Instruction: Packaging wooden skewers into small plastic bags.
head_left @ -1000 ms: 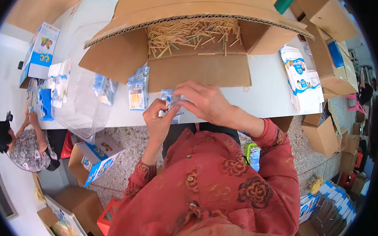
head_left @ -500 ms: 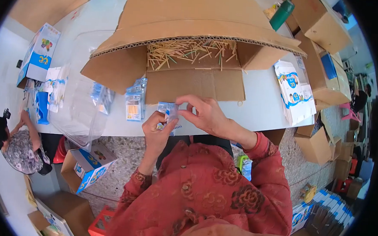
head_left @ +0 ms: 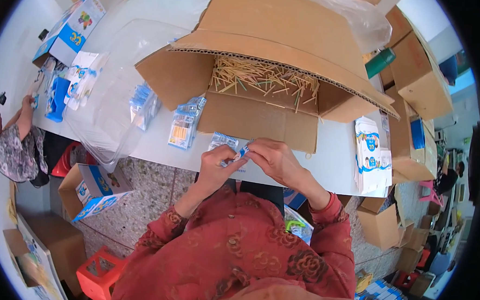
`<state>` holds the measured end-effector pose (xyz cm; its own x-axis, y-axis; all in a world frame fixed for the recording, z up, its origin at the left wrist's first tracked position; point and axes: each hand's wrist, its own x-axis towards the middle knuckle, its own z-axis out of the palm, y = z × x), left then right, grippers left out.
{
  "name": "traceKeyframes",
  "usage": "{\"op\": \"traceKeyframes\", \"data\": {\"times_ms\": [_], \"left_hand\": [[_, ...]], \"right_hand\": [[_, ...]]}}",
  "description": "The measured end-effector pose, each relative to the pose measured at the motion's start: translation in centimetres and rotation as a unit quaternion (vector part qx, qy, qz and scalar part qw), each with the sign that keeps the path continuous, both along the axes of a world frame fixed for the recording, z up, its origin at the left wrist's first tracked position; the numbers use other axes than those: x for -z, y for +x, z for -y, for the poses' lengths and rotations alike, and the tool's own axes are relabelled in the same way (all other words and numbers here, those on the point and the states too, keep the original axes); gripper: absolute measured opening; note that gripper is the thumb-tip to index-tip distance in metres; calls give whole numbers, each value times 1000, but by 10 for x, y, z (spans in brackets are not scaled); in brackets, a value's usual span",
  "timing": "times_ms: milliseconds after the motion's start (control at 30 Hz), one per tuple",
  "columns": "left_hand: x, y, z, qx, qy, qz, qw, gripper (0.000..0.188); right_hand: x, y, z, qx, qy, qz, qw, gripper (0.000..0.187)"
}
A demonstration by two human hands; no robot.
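Observation:
My left hand [head_left: 216, 168] and my right hand [head_left: 276, 160] meet at the table's near edge, fingers pinched. Between their fingertips is a small blue-and-white plastic packet [head_left: 242, 152], partly hidden by them. Another clear packet [head_left: 222, 141] with a blue striped edge lies just beyond my left fingers. Farther left, a pile of such packets [head_left: 184, 128] shows pale sticks inside. Past my hands a cardboard box [head_left: 263, 116] lies with its open side toward me, holding many short thin sticks [head_left: 249, 77], mostly pale yellow with a few green.
A large clear plastic tub [head_left: 97, 126] with some packets [head_left: 143, 106] stands left. At right lies a stack of printed white-and-blue cartons [head_left: 371, 157]; a green bottle [head_left: 380, 63] is behind. A co-worker [head_left: 15, 143] sits at far left. A red stool [head_left: 98, 277] stands on the floor.
The view has shifted, so the table and box sit farther right and lower. My fingertips have drawn together over the packet, which looks more folded or bunched between them.

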<state>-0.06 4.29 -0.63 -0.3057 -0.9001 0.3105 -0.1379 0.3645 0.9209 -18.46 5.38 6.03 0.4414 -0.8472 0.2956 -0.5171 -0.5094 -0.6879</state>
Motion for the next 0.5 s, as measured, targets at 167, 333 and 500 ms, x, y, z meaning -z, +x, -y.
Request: {"op": "traceKeyframes", "data": {"times_ms": [167,333,500], "left_hand": [[-4,2,1,-1,12,13,1000,16],[-4,5,4,-27,9,8,1000,13],[28,15,11,-36,90,-57,994,8]], "right_hand": [[-1,8,8,10,-44,-35,998,10],[-6,17,17,-10,-72,-67,995,11],[-12,15,44,-96,103,29,990,12]]}}
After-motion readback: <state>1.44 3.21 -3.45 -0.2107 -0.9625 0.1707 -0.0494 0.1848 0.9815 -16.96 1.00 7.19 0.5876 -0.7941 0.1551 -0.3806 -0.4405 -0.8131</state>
